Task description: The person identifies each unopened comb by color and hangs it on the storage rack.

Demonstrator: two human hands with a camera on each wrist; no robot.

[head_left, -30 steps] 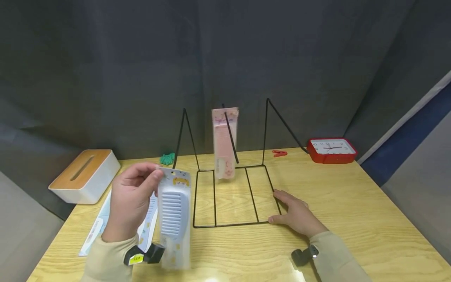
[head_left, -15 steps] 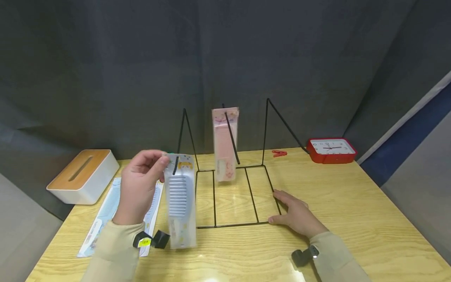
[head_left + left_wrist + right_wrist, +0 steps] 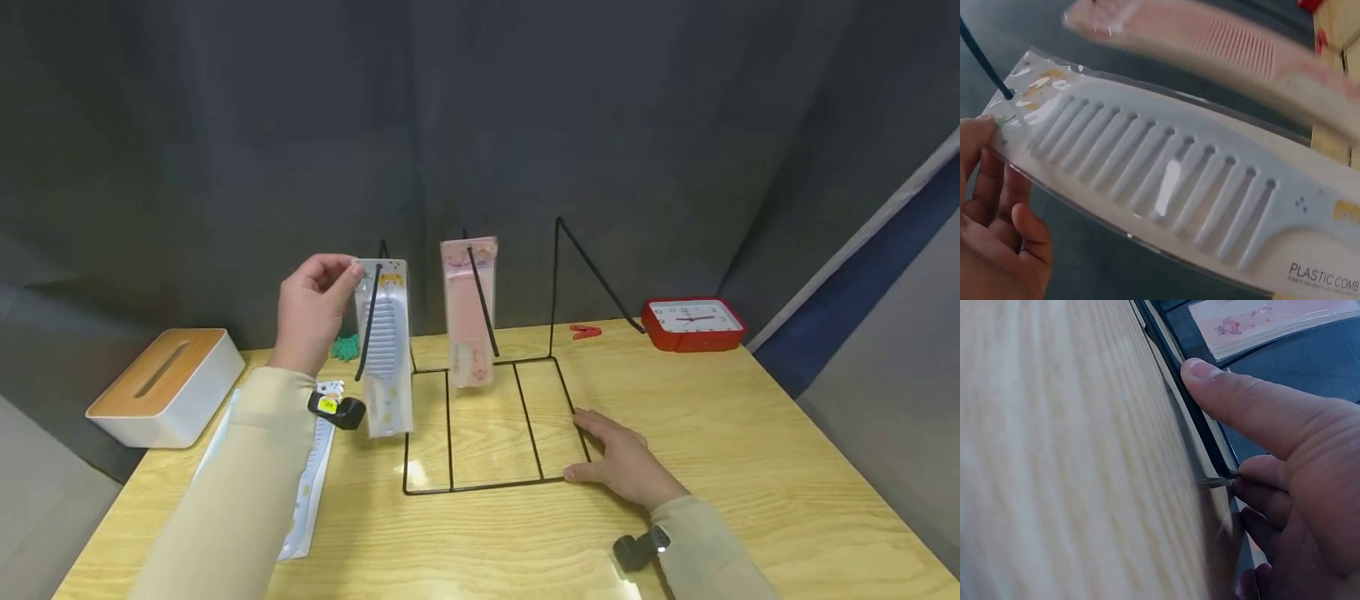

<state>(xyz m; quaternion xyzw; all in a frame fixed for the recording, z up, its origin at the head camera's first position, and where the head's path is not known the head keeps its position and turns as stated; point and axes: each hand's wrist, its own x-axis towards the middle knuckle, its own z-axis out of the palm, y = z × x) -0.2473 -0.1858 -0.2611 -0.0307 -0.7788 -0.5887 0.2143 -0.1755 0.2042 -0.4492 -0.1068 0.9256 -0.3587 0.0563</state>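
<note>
My left hand (image 3: 309, 308) pinches the upper left corner of a packaged light blue comb (image 3: 386, 342). The left hook of a black wire rack (image 3: 495, 485) passes through the pack's hanging hole, as the left wrist view also shows on this comb pack (image 3: 1166, 162). A packaged pink comb (image 3: 463, 317) hangs on the middle hook, and the right hook carries nothing. My right hand (image 3: 618, 458) holds the rack's front right base corner; in the right wrist view its thumb (image 3: 1229, 387) presses the front bar, with the other fingers around the corner.
More packaged blue combs (image 3: 306, 500) lie at the left, partly behind my left forearm. A tissue box (image 3: 168, 387) stands far left. Along the back are a green bundle (image 3: 345, 347), a red clip (image 3: 585, 332) and a red clock (image 3: 696, 325).
My left hand has lifted the blue comb pack up and away from me. The left hook has gone through its hole, and the pack has slid farther along it. My right hand stays on the rack.
</note>
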